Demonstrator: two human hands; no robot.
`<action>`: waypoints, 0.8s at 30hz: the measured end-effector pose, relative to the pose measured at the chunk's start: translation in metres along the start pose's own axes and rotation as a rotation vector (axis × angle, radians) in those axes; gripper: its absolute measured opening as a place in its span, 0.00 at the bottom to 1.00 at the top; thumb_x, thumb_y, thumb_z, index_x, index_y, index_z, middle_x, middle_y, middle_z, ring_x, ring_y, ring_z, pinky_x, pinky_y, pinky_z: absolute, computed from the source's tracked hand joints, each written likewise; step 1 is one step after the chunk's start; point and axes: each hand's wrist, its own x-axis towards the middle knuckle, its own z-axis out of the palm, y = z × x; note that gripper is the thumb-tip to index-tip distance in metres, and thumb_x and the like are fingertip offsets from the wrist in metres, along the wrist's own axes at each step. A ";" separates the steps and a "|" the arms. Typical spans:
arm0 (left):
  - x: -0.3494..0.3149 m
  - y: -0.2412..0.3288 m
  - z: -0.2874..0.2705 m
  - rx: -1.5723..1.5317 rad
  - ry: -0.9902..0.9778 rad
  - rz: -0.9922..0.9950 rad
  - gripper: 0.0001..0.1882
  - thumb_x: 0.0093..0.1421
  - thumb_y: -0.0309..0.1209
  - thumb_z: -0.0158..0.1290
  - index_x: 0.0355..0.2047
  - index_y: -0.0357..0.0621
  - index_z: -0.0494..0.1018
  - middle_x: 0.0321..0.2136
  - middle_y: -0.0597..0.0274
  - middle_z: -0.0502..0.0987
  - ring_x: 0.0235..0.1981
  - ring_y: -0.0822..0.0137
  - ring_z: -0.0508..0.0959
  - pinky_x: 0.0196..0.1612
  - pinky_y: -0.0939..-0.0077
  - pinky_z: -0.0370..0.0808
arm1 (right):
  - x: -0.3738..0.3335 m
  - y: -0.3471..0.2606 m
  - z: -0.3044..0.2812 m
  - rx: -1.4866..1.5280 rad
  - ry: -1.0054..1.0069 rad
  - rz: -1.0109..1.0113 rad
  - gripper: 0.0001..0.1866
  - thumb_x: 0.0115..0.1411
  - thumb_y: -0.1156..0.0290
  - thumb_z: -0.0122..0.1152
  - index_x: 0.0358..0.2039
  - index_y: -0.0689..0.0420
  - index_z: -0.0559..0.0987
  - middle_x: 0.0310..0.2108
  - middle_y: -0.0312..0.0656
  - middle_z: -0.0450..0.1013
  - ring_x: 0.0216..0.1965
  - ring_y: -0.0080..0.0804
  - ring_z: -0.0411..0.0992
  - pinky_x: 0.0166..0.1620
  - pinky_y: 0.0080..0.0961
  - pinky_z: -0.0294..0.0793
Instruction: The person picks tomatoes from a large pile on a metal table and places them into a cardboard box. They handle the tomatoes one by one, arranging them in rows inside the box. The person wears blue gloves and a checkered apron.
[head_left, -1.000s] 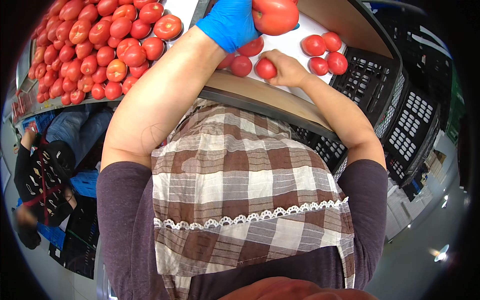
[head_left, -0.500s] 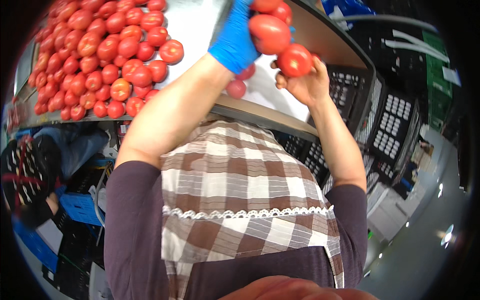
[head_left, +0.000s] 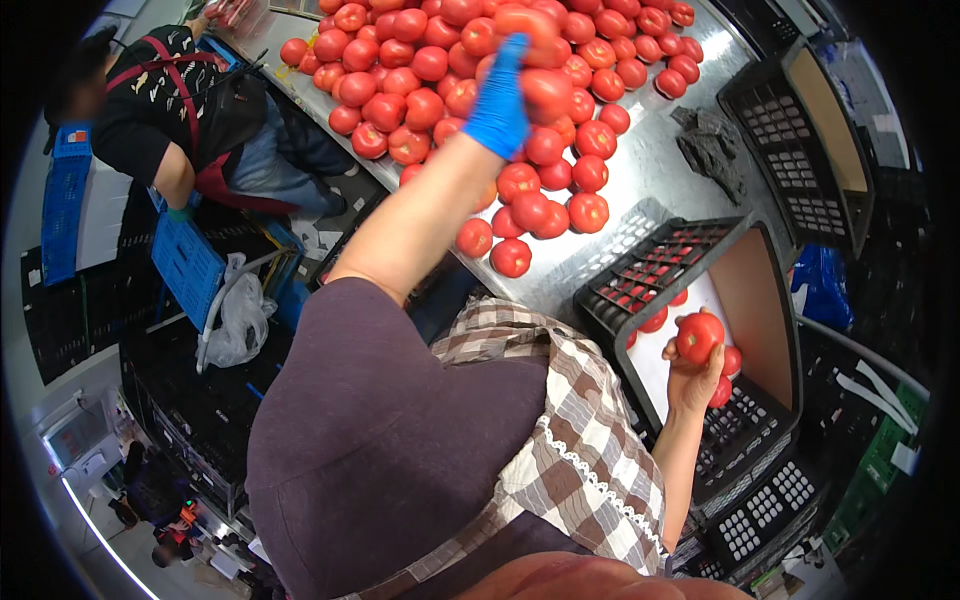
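A heap of red tomatoes (head_left: 425,65) covers much of a metal table (head_left: 570,265). My left hand (head_left: 498,105), in a blue glove, is blurred over the heap. Smeared tomatoes (head_left: 545,95) appear at its fingers and seem to be gripped, though the fingertips are partly hidden. At the right, my bare right hand (head_left: 692,375) is closed around one tomato (head_left: 700,338), stem scar upward. That hand is over a black plastic crate (head_left: 778,405) with a brown and white lining, in which several tomatoes (head_left: 722,390) lie.
Another black crate (head_left: 790,150) stands at the table's far right, near crumpled dark plastic (head_left: 712,150). At the left a person (head_left: 215,130) bends near blue crates (head_left: 188,262) and a clear plastic bag (head_left: 240,315). More black crates (head_left: 765,510) sit below on the right.
The view has swung left. My left hand has moved from the lined crate to the heap on the table. My right hand stays at the crate with a tomato in it.
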 end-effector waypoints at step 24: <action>0.020 0.064 0.032 0.563 -0.312 0.785 0.27 0.58 0.43 0.62 0.54 0.49 0.68 0.42 0.56 0.70 0.38 0.58 0.73 0.38 0.62 0.73 | 0.022 -0.038 0.070 -0.029 0.046 -0.211 0.43 0.63 0.39 0.59 0.67 0.59 0.62 0.51 0.53 0.72 0.32 0.35 0.76 0.34 0.28 0.78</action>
